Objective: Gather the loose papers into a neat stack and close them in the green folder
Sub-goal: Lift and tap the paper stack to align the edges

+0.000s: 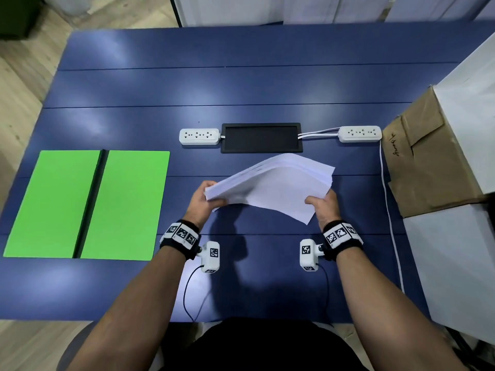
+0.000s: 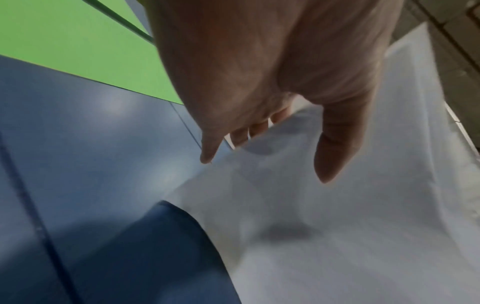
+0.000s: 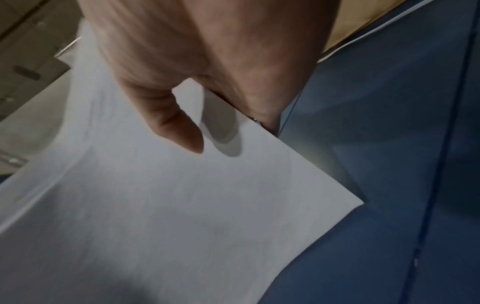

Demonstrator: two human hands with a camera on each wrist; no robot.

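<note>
A sheaf of white papers is lifted off the blue table, sagging in the middle, its sheets fanned and uneven. My left hand grips its left edge, thumb on top and fingers under; the left wrist view shows that left hand on the papers. My right hand pinches the right edge, and in the right wrist view the right hand has its thumb over the papers. The green folder lies open and flat at the left, also seen as green folder.
Behind the papers sit a black flat panel and two white power strips. A white cable runs down the right side. Brown and white cardboard boxes crowd the table's right edge.
</note>
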